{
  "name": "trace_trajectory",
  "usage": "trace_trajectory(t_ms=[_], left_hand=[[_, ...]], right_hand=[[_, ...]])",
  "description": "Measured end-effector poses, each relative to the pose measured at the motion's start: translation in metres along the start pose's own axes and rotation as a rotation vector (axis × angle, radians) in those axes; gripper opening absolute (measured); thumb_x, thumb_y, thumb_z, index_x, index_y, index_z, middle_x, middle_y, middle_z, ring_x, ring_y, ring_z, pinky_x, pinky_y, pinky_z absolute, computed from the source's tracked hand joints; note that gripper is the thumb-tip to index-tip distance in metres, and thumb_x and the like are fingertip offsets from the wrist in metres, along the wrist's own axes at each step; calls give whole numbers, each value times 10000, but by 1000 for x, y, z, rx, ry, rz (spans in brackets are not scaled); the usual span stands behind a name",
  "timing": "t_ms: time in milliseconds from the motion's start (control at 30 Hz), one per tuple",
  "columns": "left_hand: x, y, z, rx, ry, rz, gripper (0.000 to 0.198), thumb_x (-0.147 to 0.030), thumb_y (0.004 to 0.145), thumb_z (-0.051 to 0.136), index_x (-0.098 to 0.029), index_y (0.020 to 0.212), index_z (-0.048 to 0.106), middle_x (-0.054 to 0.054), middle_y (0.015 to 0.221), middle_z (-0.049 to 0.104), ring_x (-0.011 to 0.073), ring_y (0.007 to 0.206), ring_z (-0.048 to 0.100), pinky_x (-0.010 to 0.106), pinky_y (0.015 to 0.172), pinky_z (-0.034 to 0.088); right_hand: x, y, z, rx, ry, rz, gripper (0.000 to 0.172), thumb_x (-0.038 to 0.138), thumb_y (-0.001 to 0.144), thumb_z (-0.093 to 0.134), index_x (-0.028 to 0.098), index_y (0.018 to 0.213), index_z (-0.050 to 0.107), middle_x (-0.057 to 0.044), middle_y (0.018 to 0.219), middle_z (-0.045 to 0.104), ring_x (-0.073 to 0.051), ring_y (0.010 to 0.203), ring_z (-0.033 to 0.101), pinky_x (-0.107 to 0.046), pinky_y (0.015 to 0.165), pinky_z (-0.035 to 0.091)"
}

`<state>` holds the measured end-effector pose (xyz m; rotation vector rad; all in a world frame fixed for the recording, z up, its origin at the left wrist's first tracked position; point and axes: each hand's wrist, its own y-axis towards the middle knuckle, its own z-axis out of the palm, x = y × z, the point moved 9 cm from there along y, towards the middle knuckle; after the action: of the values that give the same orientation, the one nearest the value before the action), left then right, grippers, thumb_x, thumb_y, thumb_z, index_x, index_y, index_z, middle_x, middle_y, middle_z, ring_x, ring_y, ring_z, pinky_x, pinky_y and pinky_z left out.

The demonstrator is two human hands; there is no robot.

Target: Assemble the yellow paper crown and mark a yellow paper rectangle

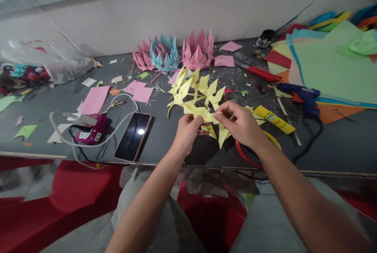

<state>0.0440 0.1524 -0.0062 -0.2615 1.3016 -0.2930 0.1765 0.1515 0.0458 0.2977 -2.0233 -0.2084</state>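
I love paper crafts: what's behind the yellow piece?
Blue crown, right pink crown, left pink crown and a partly covered pink scrap. Whatever the yellow piece hides can't be seen.

My left hand and right hand pinch the spiked yellow paper piece over the grey tabletop.
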Motion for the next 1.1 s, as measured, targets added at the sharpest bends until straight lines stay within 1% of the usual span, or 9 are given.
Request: trace_trajectory(t_ms=[133,200,367,433,533,633,767,967,1100], left_hand=[[3,2,-2,33,-61,-28,266,-180,601,610,-169,865,582,45,838,657,162,684,640,235,490,504],[5,3,-1,48,-98,-45,249,-211,602,660,-160,836,591,33,783,650,144,653,630,224,497,500],[4,4,-4,0,-120,-48,237,-277,569,735,-138,650,561,-1,617,596,111,546,597,226,515,499],[4,4,-5,-25,-142,-46,239,-270,557,737,-139,653,561,2,624,607,111,543,598,224,514,494],[4,4,-7,-51,-156,-47,217,-246,555,717,-131,681,582,32,683,645,102,550,592,211,511,482],[2,4,-10,-70,-131,-31,213,-250,559,708,-128,687,590,52,730,661,101,557,583,202,498,468],[1,4,-12,-99,-125,3,227,-276,558,717,-131,686,599,43,732,646,92,566,555,199,500,460],[2,3,-11,-122,-160,14,218,-271,539,719,-143,667,598,-28,599,549,68,511,496,199,502,447],[3,2,-11,-138,-179,17,229,-270,532,724,-145,652,575,-39,586,527,64,512,493,180,479,423]], right_hand=[[11,-1,5,82,-110,-139,158,342,851,537,207,771,543,7,681,590,-117,600,534,-222,535,400],[16,-2,6,93,-158,-208,151,325,863,526,208,772,555,-4,714,615,-125,634,558,-231,575,418],[33,-8,6,-15,-312,-413,99,300,817,602,202,818,594,-43,778,662,-169,734,605,-288,693,458],[39,-12,8,-57,-389,-479,66,246,833,578,194,837,618,-55,803,680,-179,758,612,-306,710,462],[45,-17,15,-51,-469,-560,138,173,857,516,190,807,643,-52,815,692,-172,752,608,-312,700,462],[52,-21,19,-54,-533,-633,170,162,863,503,190,800,659,-46,813,695,-166,744,599,-309,678,454],[59,-26,21,-74,-571,-697,166,143,853,521,184,790,669,-50,805,695,-168,762,598,-303,665,444],[59,-27,25,-59,-619,-709,168,150,855,522,193,793,672,-37,819,700,-164,764,601,-305,663,454],[60,-28,25,-68,-625,-720,159,148,853,524,175,793,669,-40,815,700,-167,765,601,-309,678,461]])
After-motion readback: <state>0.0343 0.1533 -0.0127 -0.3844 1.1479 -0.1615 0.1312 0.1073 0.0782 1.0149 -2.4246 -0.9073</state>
